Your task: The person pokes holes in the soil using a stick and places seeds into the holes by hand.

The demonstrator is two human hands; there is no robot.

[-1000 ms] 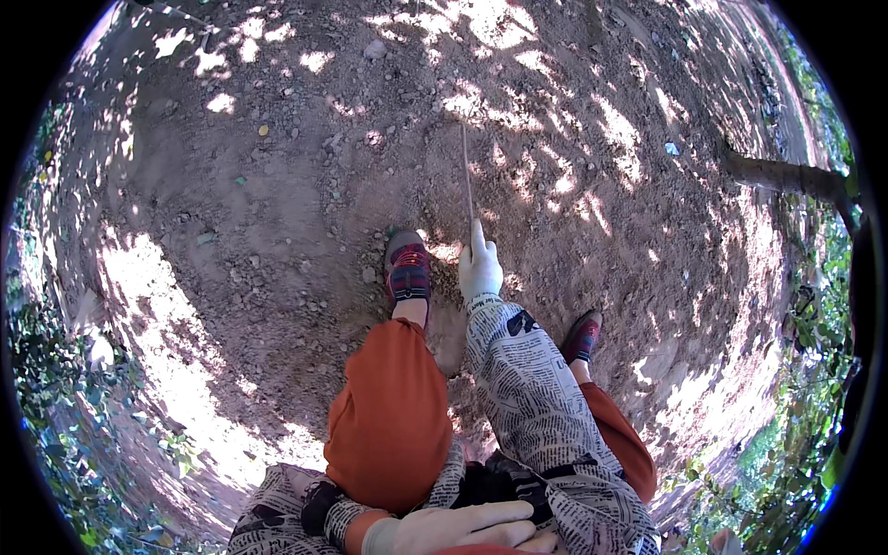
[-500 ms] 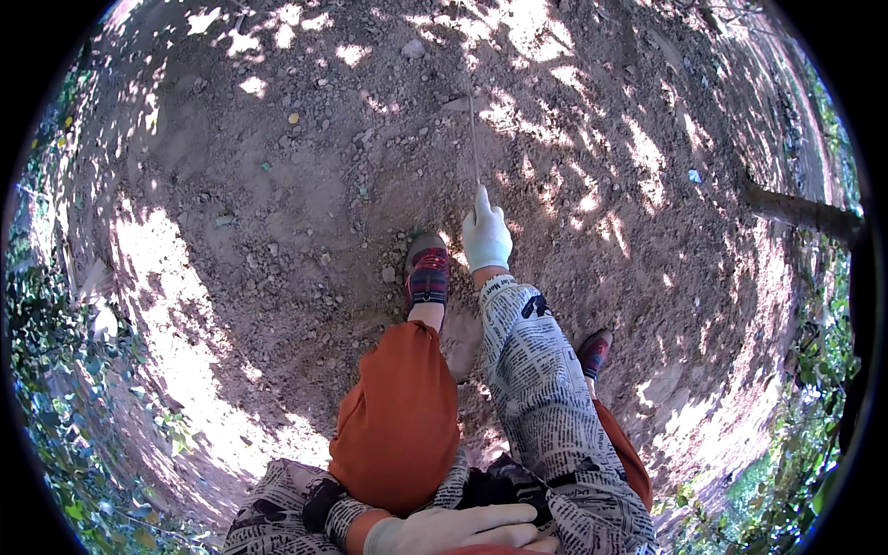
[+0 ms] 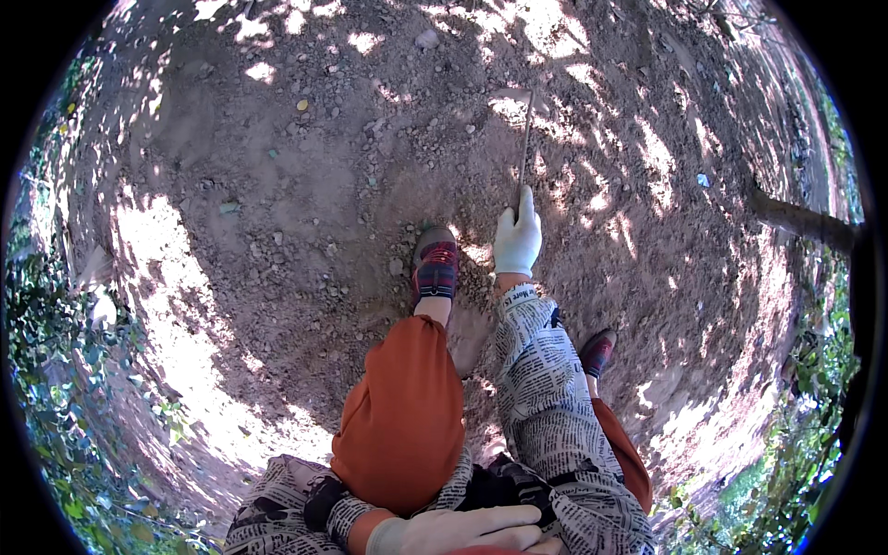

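Note:
A white glove covers my right hand [image 3: 517,242], which is stretched out ahead with its fingers closed round the handle of a hand hoe [image 3: 525,143]. The hoe's thin shaft points away from me, and its pale, narrow blade [image 3: 511,94] sticks out to the left at the far end, at or just over the soil; contact cannot be made out. Also gloved in white, my left hand [image 3: 462,530] lies flat across my lap by the bent knee, fingers stretched out and holding nothing that shows.
Dry brown soil [image 3: 305,176] with small stones and patches of sunlight spreads all round. My left shoe [image 3: 435,264] is planted ahead, my right shoe [image 3: 597,351] farther back. A tree trunk or branch [image 3: 805,220] juts in at the right. Leafy plants [image 3: 74,398] border the left.
My right hand has moved to the right with the hoe, whose blade has swung right and slightly away from me. The left hand has stayed on my lap.

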